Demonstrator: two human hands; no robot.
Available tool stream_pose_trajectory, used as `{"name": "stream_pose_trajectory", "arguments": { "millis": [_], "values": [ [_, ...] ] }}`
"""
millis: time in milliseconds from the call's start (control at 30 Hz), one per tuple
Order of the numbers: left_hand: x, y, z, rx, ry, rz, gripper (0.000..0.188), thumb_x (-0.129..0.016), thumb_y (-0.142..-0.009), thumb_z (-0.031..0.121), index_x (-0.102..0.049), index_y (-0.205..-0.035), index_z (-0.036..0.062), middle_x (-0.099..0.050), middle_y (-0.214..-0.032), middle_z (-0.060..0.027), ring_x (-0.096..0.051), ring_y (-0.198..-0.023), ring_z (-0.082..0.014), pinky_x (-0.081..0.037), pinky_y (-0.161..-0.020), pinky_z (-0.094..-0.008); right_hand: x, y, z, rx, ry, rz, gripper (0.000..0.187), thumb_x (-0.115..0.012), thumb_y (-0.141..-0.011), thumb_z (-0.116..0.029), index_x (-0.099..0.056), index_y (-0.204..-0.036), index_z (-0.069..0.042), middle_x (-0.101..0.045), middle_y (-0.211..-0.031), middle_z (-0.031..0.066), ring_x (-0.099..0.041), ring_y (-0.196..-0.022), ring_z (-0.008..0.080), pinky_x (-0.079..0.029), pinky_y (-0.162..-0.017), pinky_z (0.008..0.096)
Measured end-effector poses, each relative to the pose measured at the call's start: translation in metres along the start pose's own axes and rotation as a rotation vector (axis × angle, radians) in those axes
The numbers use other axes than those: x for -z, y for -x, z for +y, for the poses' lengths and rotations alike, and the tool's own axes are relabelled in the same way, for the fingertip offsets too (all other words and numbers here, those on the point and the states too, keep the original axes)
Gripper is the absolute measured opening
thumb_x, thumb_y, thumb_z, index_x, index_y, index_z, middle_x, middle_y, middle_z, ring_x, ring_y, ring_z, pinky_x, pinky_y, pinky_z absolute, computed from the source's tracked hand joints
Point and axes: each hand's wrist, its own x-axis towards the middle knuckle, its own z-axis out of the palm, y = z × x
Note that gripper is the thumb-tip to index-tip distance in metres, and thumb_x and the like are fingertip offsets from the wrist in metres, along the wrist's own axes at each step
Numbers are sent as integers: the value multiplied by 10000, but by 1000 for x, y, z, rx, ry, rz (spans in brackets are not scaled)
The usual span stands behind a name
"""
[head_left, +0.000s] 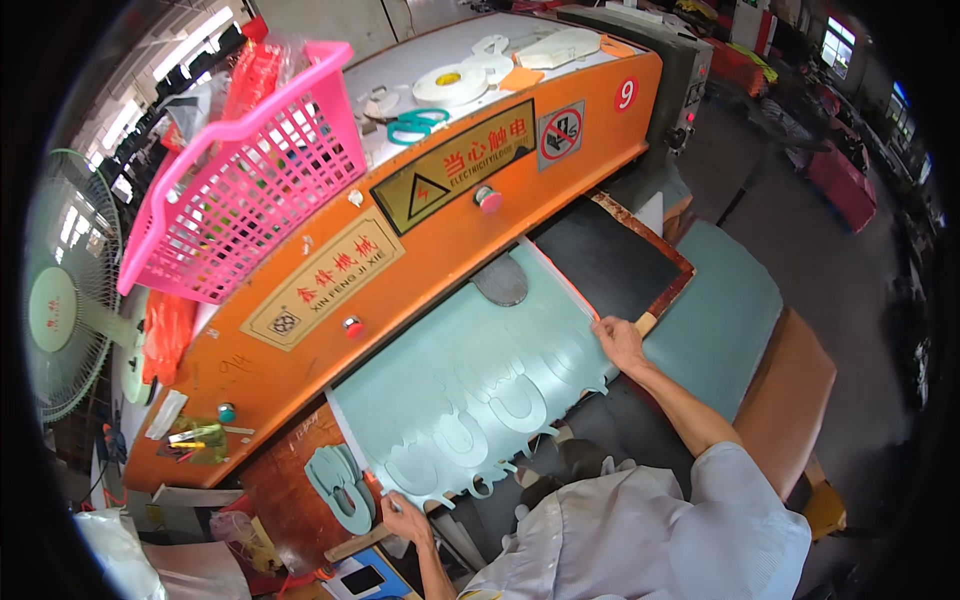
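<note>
A sheet (480, 375) with cut-outs lies on the bed at the mouth of the press (420, 215), a dark board (610, 262) adjoining it at two o'clock. A basket (250, 180) sits atop the press at ten o'clock, with tape rolls (452, 84) and scissors (415, 125) at twelve. Cut pieces (342, 485) lie stacked at the sheet's seven o'clock; a fan (65, 300) stands at nine.

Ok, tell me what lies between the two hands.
In the head view, the pale green sheet with U-shaped cutouts spans from left hand to right hand.

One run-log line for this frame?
left hand: gripping sheet corner | right hand: on sheet edge | pale green sheet: cut-out shapes, on orange press bed
</note>
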Motion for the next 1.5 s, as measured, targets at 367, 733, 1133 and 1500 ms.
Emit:
{"name": "stream_pose_trajectory", "arguments": {
  "millis": [367, 733, 1133, 1500],
  "values": [
    [73, 153, 11, 218, -346, 22, 530, -625, -1007, 302, -547, -1362, -84, -646, -1180, -289, -626, -1088, -408, -486, -942, -485, -63, 11, -77, 505, 279, -74, 768, -905, -736, -360, -627, -1352, 5, -383, -1584, 187, -383, -1401, 442, -450, -1111, 550],
    [7, 116, 129, -133, -144, -135, 375, -649, -952, 10, -604, -1318, -59, -616, -1287, -211, -591, -1181, -352, -469, -1028, -436, 64, -34, 1, 85, -457, -62, 588, -891, -802, -175, -689, -1309, 44, -610, -1455, 195, -602, -1314, 240, -483, -1100, 374],
    [-128, 105, 241, -82, 284, -630, 161, -707, -951, 29, -717, -1100, -29, -624, -865, -64, -568, -695, -137, -489, -661, -283, 128, 34, 64, 31, 150, -166, 344, -829, -838, -283, -753, -1047, -21, -730, -1007, 140, -678, -891, 371, -572, -855, 448],
    [-134, 193, 299, -683, 111, -913, 512, -864, -791, 179, -675, -1237, 13, -685, -1117, -143, -628, -1069, -340, -476, -959, -449, 87, 41, 82, -401, -729, -1219, 306, -746, -1014, -294, -747, -1077, 5, -717, -975, -18, -632, -888, 50, -522, -775, 237]
  ]
}}
